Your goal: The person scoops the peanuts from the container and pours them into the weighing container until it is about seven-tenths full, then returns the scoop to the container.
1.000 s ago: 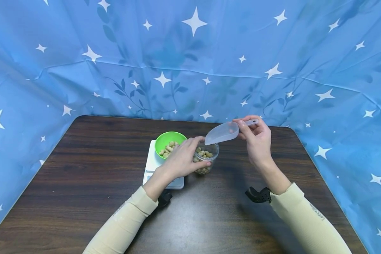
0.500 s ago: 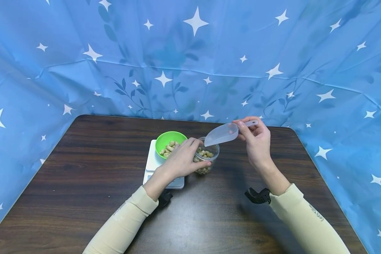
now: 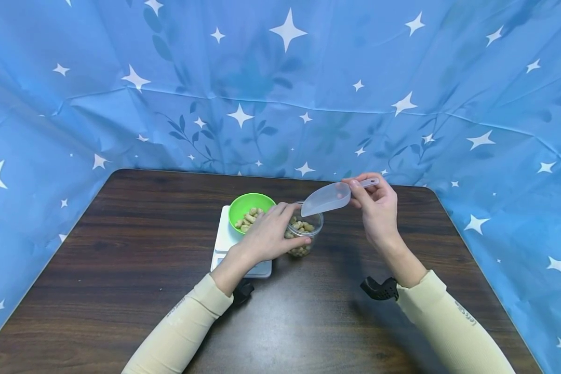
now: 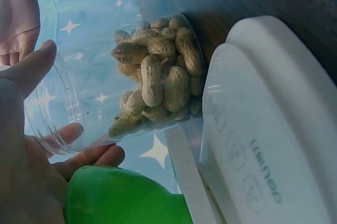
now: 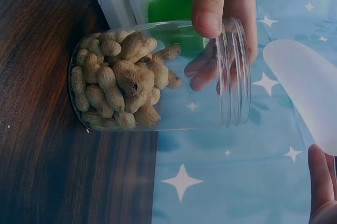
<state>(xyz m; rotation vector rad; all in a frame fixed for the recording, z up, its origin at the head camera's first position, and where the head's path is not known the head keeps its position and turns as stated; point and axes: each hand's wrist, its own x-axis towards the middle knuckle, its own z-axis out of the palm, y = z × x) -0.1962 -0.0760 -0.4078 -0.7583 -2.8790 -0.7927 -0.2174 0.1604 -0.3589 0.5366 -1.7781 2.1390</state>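
Observation:
My left hand (image 3: 273, 234) grips a clear plastic jar (image 3: 314, 238) near its threaded rim, thumb on one side and fingers on the other. Unshelled peanuts (image 5: 118, 79) fill roughly the lower half of the jar, which stands upright on the table. Between thumb and fingers, my right hand (image 3: 377, 210) pinches a translucent scoop (image 3: 326, 199) by its handle. The scoop's tip hangs just over the jar's mouth, and no peanuts show in it. Left of the jar, a green bowl (image 3: 243, 205) holding several peanuts sits on a white kitchen scale (image 3: 224, 236), partly hidden by my left hand.
A dark wooden table (image 3: 121, 249) bears everything. Behind it hangs a blue cloth (image 3: 262, 67) with white stars. The scale's edge lies close to the jar, with the green bowl right beside my left fingers. A black wrist strap (image 3: 378, 288) is on my right wrist.
My right hand and the scoop have sunk very slightly toward the jar. The left hand, jar, bowl and scale have stayed in place.

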